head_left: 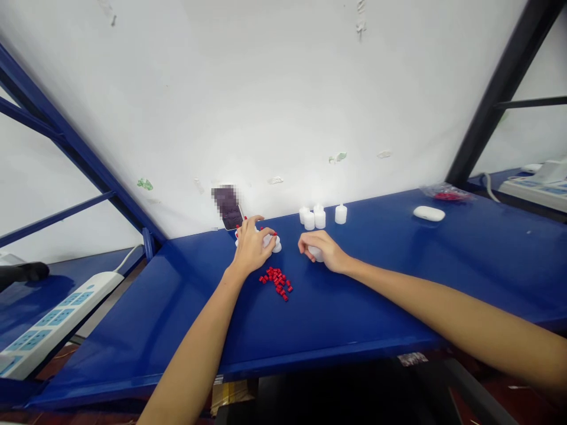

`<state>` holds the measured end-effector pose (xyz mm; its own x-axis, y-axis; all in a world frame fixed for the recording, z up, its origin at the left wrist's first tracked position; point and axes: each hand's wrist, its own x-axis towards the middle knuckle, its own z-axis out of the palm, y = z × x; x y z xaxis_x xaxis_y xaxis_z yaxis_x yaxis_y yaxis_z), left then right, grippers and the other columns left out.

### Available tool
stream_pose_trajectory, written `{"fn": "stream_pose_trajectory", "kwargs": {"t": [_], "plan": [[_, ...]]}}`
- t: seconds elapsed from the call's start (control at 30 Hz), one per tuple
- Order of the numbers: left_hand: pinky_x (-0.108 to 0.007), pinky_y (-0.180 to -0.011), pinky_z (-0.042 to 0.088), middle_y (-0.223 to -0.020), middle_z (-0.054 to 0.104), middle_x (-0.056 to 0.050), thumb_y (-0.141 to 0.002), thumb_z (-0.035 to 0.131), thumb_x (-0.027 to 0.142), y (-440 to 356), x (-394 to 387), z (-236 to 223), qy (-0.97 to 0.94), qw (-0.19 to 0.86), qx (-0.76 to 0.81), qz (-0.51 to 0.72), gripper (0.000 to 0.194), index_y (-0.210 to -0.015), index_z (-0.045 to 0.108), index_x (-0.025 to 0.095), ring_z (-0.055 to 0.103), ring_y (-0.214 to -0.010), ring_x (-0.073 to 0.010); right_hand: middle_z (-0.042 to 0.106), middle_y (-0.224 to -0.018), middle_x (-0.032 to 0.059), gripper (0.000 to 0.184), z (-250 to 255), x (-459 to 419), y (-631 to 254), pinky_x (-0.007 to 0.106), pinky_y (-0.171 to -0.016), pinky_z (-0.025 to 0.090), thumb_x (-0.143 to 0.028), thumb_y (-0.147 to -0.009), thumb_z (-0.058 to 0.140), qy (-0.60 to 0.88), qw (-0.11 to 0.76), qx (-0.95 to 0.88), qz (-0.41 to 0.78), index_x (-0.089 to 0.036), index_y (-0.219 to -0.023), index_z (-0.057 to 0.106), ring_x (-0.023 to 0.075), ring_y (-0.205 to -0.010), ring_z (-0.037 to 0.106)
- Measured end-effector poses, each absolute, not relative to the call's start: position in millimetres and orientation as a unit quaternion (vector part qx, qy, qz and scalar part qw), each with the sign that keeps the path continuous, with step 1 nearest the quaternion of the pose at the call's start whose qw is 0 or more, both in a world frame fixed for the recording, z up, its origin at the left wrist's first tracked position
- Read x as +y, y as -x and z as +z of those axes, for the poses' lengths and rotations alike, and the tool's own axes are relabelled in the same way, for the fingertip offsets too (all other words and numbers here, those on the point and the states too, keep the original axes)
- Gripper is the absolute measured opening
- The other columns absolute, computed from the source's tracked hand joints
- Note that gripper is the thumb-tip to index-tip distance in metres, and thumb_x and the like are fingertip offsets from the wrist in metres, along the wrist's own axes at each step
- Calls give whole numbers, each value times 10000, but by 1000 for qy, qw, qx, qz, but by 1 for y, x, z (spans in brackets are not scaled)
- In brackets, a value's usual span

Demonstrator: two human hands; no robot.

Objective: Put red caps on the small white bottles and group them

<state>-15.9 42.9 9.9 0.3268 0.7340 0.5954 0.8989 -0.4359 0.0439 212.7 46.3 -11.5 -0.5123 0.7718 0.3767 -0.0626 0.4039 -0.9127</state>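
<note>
My left hand (253,247) is at a cluster of small white pieces with red bits on them. Its thumb and index finger curve in a pinch around a white piece (267,239), and the palm hides part of the cluster. My right hand (324,249) has its fingers curled over a white cylinder (316,254), mostly covered by the hand. On the table between and below the hands lies a loose pile of small red pieces (277,278). Behind my right hand stand several white candle-shaped cylinders (319,219), one (341,214) set a little apart.
A phone (229,208) leans on the white wall behind my left hand. Farther right on the blue table (376,307) lie a white oval case (429,213) and a clear bag with red contents (447,193). A white power strip (62,321) is at the left.
</note>
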Motion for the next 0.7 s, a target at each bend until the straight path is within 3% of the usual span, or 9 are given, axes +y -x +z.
{"fn": "stream_pose_trajectory", "kwargs": {"t": [0.23, 0.33, 0.43, 0.57, 0.7], "plan": [[-502, -981, 366, -1319, 483, -105, -899, 540, 384, 19, 43, 8, 790, 141, -528, -278, 251, -933, 742, 239, 412, -1209, -319, 498, -541, 7, 251, -13, 49, -219, 298, -527, 368, -395, -783, 456, 276, 546, -683, 399, -186, -694, 563, 156, -506, 472], [-479, -981, 375, -1313, 494, -104, -883, 562, 359, 17, 40, 12, 782, 151, -527, -297, 227, -960, 737, 236, 429, -1194, -310, 501, -599, 1, 188, -10, 50, -217, 294, -572, 378, -313, -805, 431, 324, 507, -706, 374, -189, -739, 557, 157, -568, 484], [-400, -926, 415, -1130, 594, -109, -896, 523, 296, 13, 32, 25, 791, 149, -507, -308, 233, -967, 723, 199, 530, -1040, -252, 515, -716, -1, 186, -10, 51, -213, 291, -649, 377, -242, -844, 372, 324, 447, -746, 374, -198, -871, 551, 159, -672, 487], [-284, -679, 422, -745, 643, -31, -880, 515, 267, 6, 15, 45, 871, 39, -456, -179, 213, -890, 718, 202, 573, -687, -162, 517, -814, -7, 195, -13, 54, -212, 288, -707, 380, -197, -852, 399, 311, 385, -795, 349, -209, -1008, 515, 156, -731, 472], [-250, -559, 372, -617, 626, 12, -799, 597, 260, 1, 4, 51, 892, -82, -437, -76, 162, -836, 750, 221, 549, -561, -128, 579, -920, 9, 202, -14, 55, -214, 294, -763, 399, -242, -865, 493, 299, 353, -814, 352, -194, -1057, 530, 159, -788, 507]]}}
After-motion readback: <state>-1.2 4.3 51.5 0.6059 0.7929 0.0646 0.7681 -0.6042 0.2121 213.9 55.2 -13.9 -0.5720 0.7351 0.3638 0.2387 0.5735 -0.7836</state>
